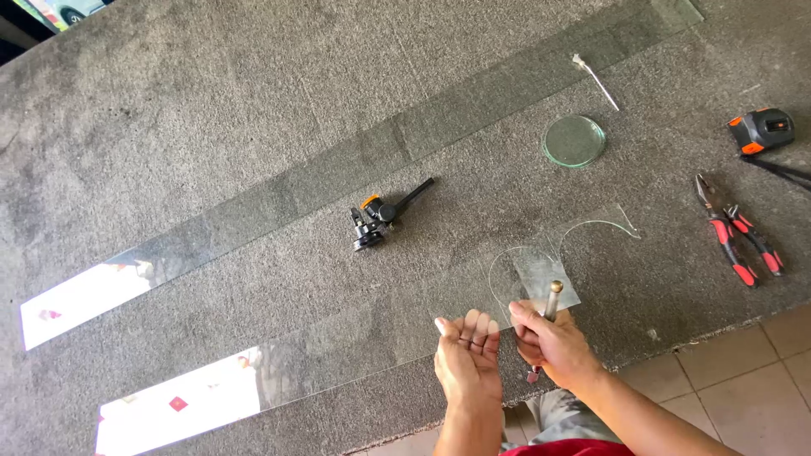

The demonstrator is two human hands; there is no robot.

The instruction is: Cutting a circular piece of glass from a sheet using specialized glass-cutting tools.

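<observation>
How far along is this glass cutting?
Done: one glass disc lies finished, and a curved offcut lies by the strip's end. In hand: the right hand holds a cutter at the strip, left hand open beside it. Left: most of that strip and the second strip remain uncut.

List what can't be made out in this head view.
- Lower end of the glass cutter: wrapped by the right hand.
- Left hand contact with the glass strip: unclear; glass is transparent.
- Glare patches hide both strips' left ends.
- Black tool: too small to identify.
- Tape measure: its strap is cropped by the right edge.
</observation>
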